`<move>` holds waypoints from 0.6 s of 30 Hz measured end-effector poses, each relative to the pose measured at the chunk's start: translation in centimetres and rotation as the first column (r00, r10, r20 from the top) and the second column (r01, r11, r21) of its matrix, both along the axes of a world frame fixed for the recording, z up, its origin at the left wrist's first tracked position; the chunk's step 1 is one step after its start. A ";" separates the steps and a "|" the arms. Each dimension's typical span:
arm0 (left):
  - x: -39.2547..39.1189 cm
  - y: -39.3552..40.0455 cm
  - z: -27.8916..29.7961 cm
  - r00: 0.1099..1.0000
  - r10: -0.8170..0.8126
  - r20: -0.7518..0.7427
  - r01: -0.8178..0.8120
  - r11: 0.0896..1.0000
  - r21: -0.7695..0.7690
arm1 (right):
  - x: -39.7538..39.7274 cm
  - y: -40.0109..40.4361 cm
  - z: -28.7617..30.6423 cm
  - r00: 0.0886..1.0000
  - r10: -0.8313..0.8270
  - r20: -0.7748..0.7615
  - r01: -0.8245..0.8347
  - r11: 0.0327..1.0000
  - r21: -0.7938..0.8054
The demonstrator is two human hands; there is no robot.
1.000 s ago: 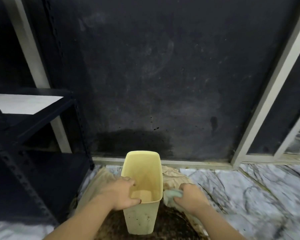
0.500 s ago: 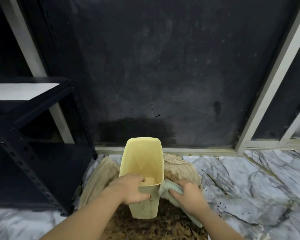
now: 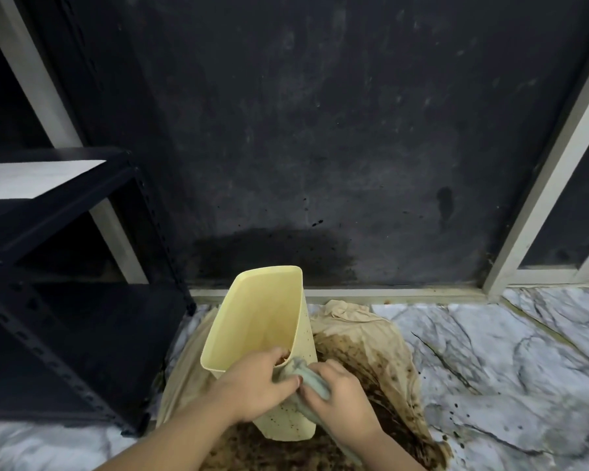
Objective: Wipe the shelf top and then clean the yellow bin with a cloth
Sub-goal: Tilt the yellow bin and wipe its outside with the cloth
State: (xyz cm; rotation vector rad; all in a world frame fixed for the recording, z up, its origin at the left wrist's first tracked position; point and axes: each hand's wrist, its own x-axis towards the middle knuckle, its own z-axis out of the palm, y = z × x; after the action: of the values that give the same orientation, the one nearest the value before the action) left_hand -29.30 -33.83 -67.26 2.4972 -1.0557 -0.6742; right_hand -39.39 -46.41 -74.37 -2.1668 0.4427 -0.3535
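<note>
Yellow bin (image 3: 262,321), tilted and open-mouthed, held above a stained beige sheet (image 3: 364,338) on the marble floor (image 3: 510,362), just in front of the dark wall (image 3: 320,130). Left hand (image 3: 252,385) closed around the bin's near rim, fingers hooked over the edge and into the mouth, thumb on the outer face. Right hand (image 3: 340,399) curled tight on a pale green cloth (image 3: 306,375), bunched and pressed against the bin's right side close to the rim, just beside the left hand's thumb. Small dark specks dotted over the bin's outer wall below both hands. Brown, wet-looking grime spread across the sheet to the right of the bin and beneath it, with scattered spatter on the floor further right of the bin. Black metal shelf (image 3: 68,266) to the left of the bin, near but not touching it, its pale top board (image 3: 38,178) seen higher up. Darker damp-looking patch on the wall directly behind the bin. Pale frame strip (image 3: 544,185) slanted up the wall well to the right of the bin. Underside of the bin hidden, so contact with the sheet not discernible.
</note>
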 end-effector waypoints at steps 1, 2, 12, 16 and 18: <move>0.2 0.1 -0.1 1.000 0.018 0.014 -0.018 1.000 -0.020 | 0.4 0.2 -0.1 1.000 -0.006 0.021 0.006 1.000 0.013; 0.4 0.3 -0.2 0.999 0.039 0.014 -0.039 0.998 -0.044 | 0.7 0.3 -0.3 0.999 -0.011 0.037 0.010 1.000 0.026; 3.2 1.9 -1.9 0.967 0.250 0.055 -0.231 0.944 -0.237 | 5.4 2.3 -2.8 0.985 -0.038 0.171 0.021 0.994 0.103; 4.5 2.6 -2.0 0.946 0.310 0.093 -0.271 0.915 -0.299 | 7.0 3.3 -3.3 0.975 -0.028 0.222 0.002 0.993 0.118; 4.8 2.9 -2.0 0.929 0.359 0.086 -0.314 0.891 -0.327 | 7.7 3.7 -3.4 0.971 -0.013 0.239 -0.015 0.993 0.116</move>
State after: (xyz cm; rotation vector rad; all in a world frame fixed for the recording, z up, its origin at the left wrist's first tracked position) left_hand -24.45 -30.88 -69.28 2.3891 -0.6775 -0.2081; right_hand -31.70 -42.69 -77.78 -1.9800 0.3184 -0.5672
